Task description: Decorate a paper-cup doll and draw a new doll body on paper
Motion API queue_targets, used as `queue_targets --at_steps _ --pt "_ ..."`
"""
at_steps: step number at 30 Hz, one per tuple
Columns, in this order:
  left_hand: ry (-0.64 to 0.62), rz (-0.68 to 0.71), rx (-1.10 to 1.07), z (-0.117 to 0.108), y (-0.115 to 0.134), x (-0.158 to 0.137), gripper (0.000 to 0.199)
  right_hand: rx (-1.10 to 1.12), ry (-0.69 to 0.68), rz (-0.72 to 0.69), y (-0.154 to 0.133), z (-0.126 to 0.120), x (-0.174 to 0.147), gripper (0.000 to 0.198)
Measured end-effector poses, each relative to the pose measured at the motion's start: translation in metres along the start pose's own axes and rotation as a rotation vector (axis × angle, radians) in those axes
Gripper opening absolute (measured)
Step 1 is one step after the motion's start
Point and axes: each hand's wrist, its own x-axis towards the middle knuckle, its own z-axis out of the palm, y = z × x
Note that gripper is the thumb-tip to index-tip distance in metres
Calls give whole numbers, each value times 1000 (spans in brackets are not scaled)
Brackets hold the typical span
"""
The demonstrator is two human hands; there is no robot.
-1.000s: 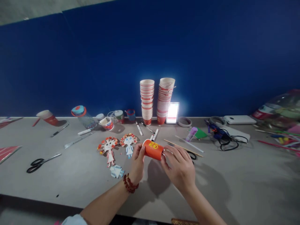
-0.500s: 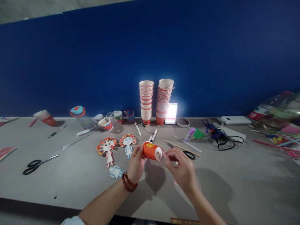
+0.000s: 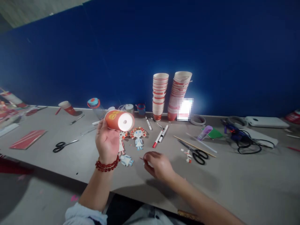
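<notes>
My left hand (image 3: 107,140) holds a red paper cup (image 3: 113,120) on its side, raised above the table. The cup's white base faces right and towards me, with a small hole in its middle. My right hand (image 3: 157,164) is lower and to the right, apart from the cup. Its fingers are pinched, and a thin tip sticks out that is too small to name. Behind the cup lies a paper doll (image 3: 122,145), partly hidden by my left hand. Close by are a second paper doll (image 3: 139,137) with curly orange hair and a blue-edged paper cutout (image 3: 126,160).
Black-handled scissors (image 3: 199,155) lie at right beside paper scraps (image 3: 187,156) and a wooden stick (image 3: 195,147). Two tall cup stacks (image 3: 158,106) stand against the blue wall. Markers (image 3: 160,136), a purple glue stick (image 3: 204,132) and a corded blue tool (image 3: 236,132) lie around.
The cup has moved up and left in my left hand, its base turned more towards me. My right hand has come away from the base and dropped lower left. The view has shifted left.
</notes>
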Motion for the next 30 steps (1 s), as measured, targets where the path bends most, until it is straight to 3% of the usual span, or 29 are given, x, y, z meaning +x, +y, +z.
queue_targets --at_steps 3,5,14,18,22,26,30 --pt "-10 -10 6 -5 11 -3 10 -142 -195 -90 -8 30 23 8" --pt "-7 2 11 -8 15 -5 9 -183 -243 -138 -12 43 32 8" --pt "19 43 11 -11 15 -9 7 -220 -324 -198 -13 57 41 14" --pt "39 17 42 -14 12 -9 7 -163 -258 -133 -7 57 37 10" --pt "35 78 169 -28 13 -9 10 -64 -157 -4 3 44 21 10" --pt "-37 125 417 -46 14 -23 12 135 -57 145 13 12 3 17" --pt "-310 47 598 -45 3 -50 12 263 75 369 29 -23 -15 16"
